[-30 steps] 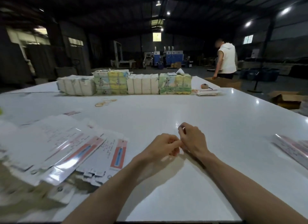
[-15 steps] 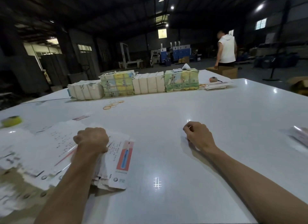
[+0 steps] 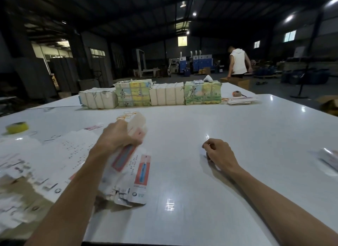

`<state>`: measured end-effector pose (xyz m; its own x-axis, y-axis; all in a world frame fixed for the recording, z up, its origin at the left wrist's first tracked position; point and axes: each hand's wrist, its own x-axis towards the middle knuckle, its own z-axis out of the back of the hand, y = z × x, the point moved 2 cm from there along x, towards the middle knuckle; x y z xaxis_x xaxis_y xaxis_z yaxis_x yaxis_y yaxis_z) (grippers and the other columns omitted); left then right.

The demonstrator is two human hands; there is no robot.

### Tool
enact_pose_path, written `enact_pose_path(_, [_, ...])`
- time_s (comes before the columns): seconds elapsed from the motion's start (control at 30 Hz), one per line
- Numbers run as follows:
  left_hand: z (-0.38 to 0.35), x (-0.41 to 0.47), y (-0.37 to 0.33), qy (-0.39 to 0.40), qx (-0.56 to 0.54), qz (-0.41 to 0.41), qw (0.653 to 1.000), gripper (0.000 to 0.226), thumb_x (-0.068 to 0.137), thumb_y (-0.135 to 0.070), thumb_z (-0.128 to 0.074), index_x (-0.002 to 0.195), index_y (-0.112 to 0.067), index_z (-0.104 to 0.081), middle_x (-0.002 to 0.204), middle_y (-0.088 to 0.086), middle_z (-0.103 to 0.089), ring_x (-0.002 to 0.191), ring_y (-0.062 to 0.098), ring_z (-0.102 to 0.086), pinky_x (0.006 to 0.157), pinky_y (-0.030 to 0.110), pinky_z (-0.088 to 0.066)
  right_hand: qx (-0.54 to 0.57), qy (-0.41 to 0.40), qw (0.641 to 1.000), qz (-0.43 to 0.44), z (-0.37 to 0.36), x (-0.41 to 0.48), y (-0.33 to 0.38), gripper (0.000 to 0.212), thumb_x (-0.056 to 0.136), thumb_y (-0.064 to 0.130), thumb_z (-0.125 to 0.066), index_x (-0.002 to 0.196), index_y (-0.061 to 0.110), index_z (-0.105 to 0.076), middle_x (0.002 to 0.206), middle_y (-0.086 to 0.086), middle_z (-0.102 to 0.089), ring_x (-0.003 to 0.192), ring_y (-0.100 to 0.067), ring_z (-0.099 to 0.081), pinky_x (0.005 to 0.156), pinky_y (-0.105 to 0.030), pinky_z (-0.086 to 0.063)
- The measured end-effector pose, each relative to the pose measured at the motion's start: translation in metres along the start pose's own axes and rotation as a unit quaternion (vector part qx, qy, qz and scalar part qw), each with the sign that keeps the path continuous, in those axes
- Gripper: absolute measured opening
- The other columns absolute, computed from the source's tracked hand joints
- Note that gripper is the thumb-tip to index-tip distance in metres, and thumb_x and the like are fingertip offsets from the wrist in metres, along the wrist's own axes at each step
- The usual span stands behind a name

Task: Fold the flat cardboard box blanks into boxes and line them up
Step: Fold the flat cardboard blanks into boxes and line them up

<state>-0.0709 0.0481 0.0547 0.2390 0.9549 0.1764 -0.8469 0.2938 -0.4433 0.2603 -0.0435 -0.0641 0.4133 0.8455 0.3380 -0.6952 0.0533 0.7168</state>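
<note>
My left hand (image 3: pixel 117 136) grips a flat box blank (image 3: pixel 126 154), white with a red and blue strip, and holds it lifted and blurred over the pile. The pile of flat blanks (image 3: pixel 60 165) spreads across the near left of the white table (image 3: pixel 201 190), with one blank (image 3: pixel 141 174) lying at its right edge. My right hand (image 3: pixel 218 151) rests on the table to the right with its fingers curled, holding nothing that I can see.
Bundled stacks of blanks (image 3: pixel 151 94) stand in a row at the far side. Rubber bands (image 3: pixel 128 114) lie before them, a yellow tape roll (image 3: pixel 17 127) at the far left, more blanks (image 3: pixel 329 159) at the right edge. A person (image 3: pixel 237 62) stands beyond the table.
My left hand left my right hand, reached onto the pile at the left, took hold of a blank and raised it. My right hand stayed in place.
</note>
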Motion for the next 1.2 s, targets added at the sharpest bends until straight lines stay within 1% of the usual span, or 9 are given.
enact_pose_path(0.1, [-0.026,0.002,-0.041,0.101,-0.201,-0.073,0.972,0.03,0.083,-0.043,-0.087,0.092,-0.015,-0.078,0.08,0.001,-0.08,0.072,0.02,-0.078,0.06,0.029,-0.061,0.018,0.005,1.0,0.02,-0.001,-0.002,0.001,0.023,0.099,0.021,-0.055,0.083,0.028,-0.07,0.063,0.017,-0.068,0.056,-0.005,-0.068,0.073,-0.036,-0.055])
enact_pose_path(0.3, [-0.127,0.006,-0.093,0.261,-0.386,-0.083,0.881,0.033,0.097,-0.04,-0.073,0.117,-0.015,-0.069,0.106,0.001,-0.082,0.085,0.021,-0.08,0.069,0.027,-0.063,0.033,-0.034,0.997,0.058,0.001,-0.002,0.002,0.021,0.104,0.022,-0.056,0.088,0.025,-0.071,0.067,0.006,-0.07,0.062,-0.009,-0.068,0.067,-0.037,-0.056])
enact_pose_path(0.4, [-0.168,0.001,-0.095,0.267,-0.426,-0.08,0.861,0.039,0.097,-0.049,-0.07,0.123,-0.02,-0.068,0.108,0.002,-0.081,0.081,0.022,-0.08,0.069,0.027,-0.061,0.048,-0.072,0.993,0.079,0.003,-0.001,0.002,0.017,0.107,0.019,-0.054,0.1,0.02,-0.07,0.076,0.005,-0.07,0.069,-0.015,-0.07,0.072,-0.04,-0.061])
enact_pose_path(0.57, [-0.181,-0.003,-0.089,0.27,-0.512,-0.106,0.809,0.04,0.1,-0.045,-0.066,0.124,-0.013,-0.064,0.109,0.01,-0.08,0.077,0.024,-0.077,0.068,0.029,-0.061,0.021,-0.109,0.978,0.176,0.004,0.004,0.007,0.026,0.107,0.018,-0.053,0.131,0.024,-0.063,0.102,0.007,-0.063,0.089,-0.01,-0.063,0.076,-0.03,-0.057])
enact_pose_path(0.7, [-0.18,-0.009,-0.087,0.263,-0.532,-0.111,0.797,0.031,0.1,-0.038,-0.067,0.118,-0.014,-0.062,0.094,0.011,-0.078,0.075,0.024,-0.077,0.065,0.028,-0.061,-0.014,-0.063,0.972,0.227,0.0,0.001,0.013,0.037,0.108,0.041,-0.044,0.14,0.033,-0.061,0.125,0.018,-0.048,0.121,-0.001,-0.048,0.09,-0.019,-0.049])
enact_pose_path(0.83, [-0.181,-0.009,-0.088,0.23,-0.515,-0.118,0.817,0.034,0.099,-0.039,-0.069,0.126,-0.025,-0.055,0.095,0.011,-0.077,0.077,0.025,-0.078,0.066,0.028,-0.06,-0.063,-0.042,0.97,0.229,-0.003,-0.002,0.017,0.04,0.11,0.042,-0.043,0.136,0.026,-0.068,0.133,0.014,-0.052,0.129,-0.002,-0.042,0.095,-0.027,-0.052])
enact_pose_path(0.93, [-0.181,-0.01,-0.09,0.207,-0.518,-0.126,0.82,0.051,0.09,-0.048,-0.07,0.132,-0.03,-0.049,0.095,0.002,-0.077,0.079,0.023,-0.079,0.067,0.026,-0.06,-0.023,-0.047,0.975,0.217,-0.002,-0.003,0.025,0.031,0.109,0.035,-0.05,0.12,0.018,-0.074,0.131,0.01,-0.057,0.126,0.004,-0.042,0.088,-0.018,-0.054])
enact_pose_path(1.1, [-0.177,-0.013,-0.096,0.229,-0.571,-0.119,0.779,0.063,0.087,-0.047,-0.068,0.142,-0.03,-0.042,0.096,0.006,-0.073,0.077,0.022,-0.075,0.071,0.034,-0.064,0.081,-0.013,0.983,0.163,0.003,-0.004,0.04,0.015,0.106,0.029,-0.058,0.105,0.019,-0.069,0.125,0.007,-0.057,0.116,-0.004,-0.055,0.072,-0.009,-0.054])
enact_pose_path(1.2, [-0.172,-0.016,-0.097,0.286,-0.587,-0.095,0.752,0.054,0.1,-0.065,-0.051,0.119,-0.016,-0.06,0.09,0.012,-0.071,0.072,0.024,-0.071,0.072,0.035,-0.06,0.092,0.021,0.989,0.11,0.003,-0.002,0.041,0.013,0.103,0.025,-0.064,0.101,0.014,-0.071,0.127,0.004,-0.055,0.107,-0.011,-0.061,0.07,-0.013,-0.057])
